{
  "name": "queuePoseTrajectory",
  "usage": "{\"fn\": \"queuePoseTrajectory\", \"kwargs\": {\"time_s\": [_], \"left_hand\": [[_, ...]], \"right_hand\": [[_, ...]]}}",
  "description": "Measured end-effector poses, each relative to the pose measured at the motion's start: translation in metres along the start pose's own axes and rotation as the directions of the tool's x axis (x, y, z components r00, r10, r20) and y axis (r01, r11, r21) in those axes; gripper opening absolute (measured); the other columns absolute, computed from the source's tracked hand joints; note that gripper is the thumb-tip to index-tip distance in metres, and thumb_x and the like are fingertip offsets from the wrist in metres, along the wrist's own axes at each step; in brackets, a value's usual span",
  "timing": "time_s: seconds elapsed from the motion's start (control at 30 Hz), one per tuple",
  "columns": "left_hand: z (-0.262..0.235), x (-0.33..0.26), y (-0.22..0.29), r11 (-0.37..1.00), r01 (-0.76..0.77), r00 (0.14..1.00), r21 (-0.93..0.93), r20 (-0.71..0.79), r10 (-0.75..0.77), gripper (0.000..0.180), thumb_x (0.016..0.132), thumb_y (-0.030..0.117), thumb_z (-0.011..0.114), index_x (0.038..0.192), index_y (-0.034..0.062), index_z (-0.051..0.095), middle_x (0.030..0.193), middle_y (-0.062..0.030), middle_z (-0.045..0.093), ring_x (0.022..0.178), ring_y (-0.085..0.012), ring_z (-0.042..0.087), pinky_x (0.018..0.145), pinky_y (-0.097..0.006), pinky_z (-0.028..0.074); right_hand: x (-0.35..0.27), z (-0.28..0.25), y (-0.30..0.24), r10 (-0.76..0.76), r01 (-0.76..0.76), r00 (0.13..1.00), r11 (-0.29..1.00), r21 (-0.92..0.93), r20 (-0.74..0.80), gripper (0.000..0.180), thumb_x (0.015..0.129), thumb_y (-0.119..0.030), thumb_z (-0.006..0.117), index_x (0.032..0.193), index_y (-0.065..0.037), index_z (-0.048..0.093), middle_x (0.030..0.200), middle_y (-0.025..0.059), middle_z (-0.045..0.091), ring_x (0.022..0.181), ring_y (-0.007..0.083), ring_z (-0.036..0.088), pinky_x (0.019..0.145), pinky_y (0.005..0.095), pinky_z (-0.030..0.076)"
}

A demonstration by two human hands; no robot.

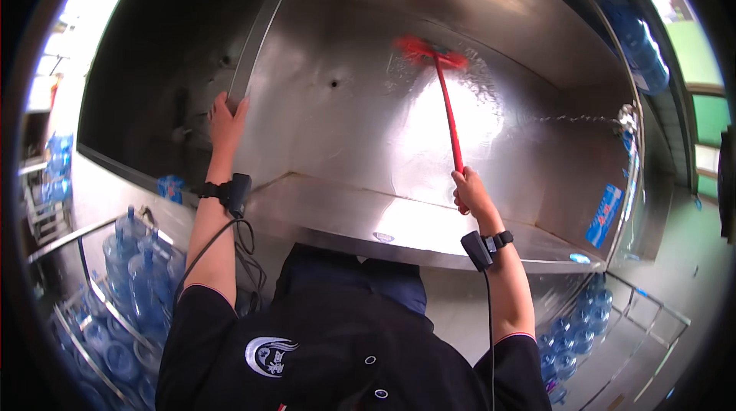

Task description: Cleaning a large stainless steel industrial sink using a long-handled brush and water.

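My right hand (474, 195) is closed round the lower end of the handle of a red scrub brush (448, 112). The wide red brush head, smeared by motion, rests on the wet floor of a big stainless steel sink (353, 135), towards its far side. Wet streaks and a bright reflection surround it. My left hand (225, 126) grips the metal divider (264, 31) between two basins, thumb on one side and fingers on the other. A thin water stream (575, 118) enters from the right wall.
A dark basin (169, 66) adjoins on the left. Large blue water bottles (142, 273) fill a rack at lower left; more bottles (579, 327) stand in a rack at lower right. Cables hang from both wrist devices. A drain hole (334, 84) shows in the sink.
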State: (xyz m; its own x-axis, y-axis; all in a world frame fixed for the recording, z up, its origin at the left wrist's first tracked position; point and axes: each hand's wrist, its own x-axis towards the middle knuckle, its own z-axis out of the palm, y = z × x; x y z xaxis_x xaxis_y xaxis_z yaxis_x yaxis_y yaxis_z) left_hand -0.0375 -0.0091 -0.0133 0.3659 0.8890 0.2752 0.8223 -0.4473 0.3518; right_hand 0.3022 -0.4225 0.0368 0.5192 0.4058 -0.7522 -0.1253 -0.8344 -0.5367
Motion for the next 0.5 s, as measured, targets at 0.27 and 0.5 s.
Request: {"fn": "queuePoseTrajectory", "kwargs": {"time_s": [0.27,0.5], "left_hand": [[-0.061,-0.148,0.129,0.7,0.494,0.86,-0.516,0.412,-0.302,0.039,0.091,0.03,0.063,0.119,0.0042,0.055,0.113,-0.0078,0.061,0.104,-0.021,0.058,0.09,-0.034,0.045],[-0.034,-0.263,0.324,0.22,0.812,0.576,-0.541,0.804,-0.147,0.037,0.093,0.03,0.061,0.121,0.0078,0.053,0.105,-0.005,0.061,0.098,-0.0146,0.06,0.085,-0.03,0.049]], "right_hand": [[0.011,-0.049,0.047,-0.11,0.139,0.972,0.981,-0.133,0.21,0.028,0.097,-0.027,0.051,0.105,0.0,0.048,0.062,0.0074,0.053,0.043,0.016,0.054,0.036,0.032,0.043],[-0.052,-0.118,0.077,-0.012,-0.031,0.874,0.996,0.08,0.486,0.039,0.097,-0.026,0.053,0.127,-0.002,0.047,0.062,-0.0019,0.045,0.045,0.0082,0.043,0.035,0.0253,0.03]]}}
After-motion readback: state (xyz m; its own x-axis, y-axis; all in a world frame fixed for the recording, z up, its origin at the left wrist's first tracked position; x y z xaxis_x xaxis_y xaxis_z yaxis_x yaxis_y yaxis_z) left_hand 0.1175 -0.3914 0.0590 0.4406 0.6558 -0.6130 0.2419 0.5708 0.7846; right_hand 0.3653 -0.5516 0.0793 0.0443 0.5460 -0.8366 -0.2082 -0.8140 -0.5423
